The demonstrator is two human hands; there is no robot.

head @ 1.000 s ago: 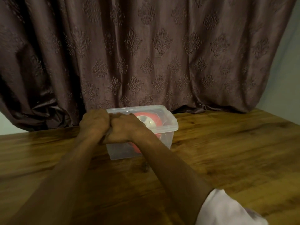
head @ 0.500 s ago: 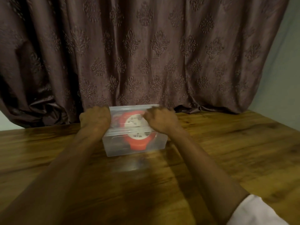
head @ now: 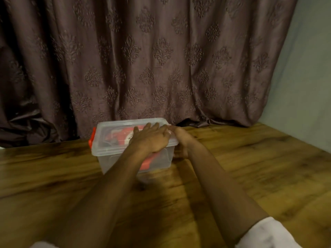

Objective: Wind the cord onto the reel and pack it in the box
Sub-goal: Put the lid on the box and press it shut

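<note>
Left hand (head: 149,140) lies flat, fingers spread, on the box (head: 114,158) lid; right hand (head: 180,140) grips its end (reel (head: 123,136) inside).

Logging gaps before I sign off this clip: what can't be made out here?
- Right-end latch of the box: head view, hidden by the right hand.
- Reel winding: lid haze and the left hand cover it.
- Cord plug: not visible.

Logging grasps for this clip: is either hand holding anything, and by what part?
Left hand lies flat on the box lid, pressing, not gripping. Right hand is at the box's right end by the lid edge; whether it grips cannot be told.
</note>
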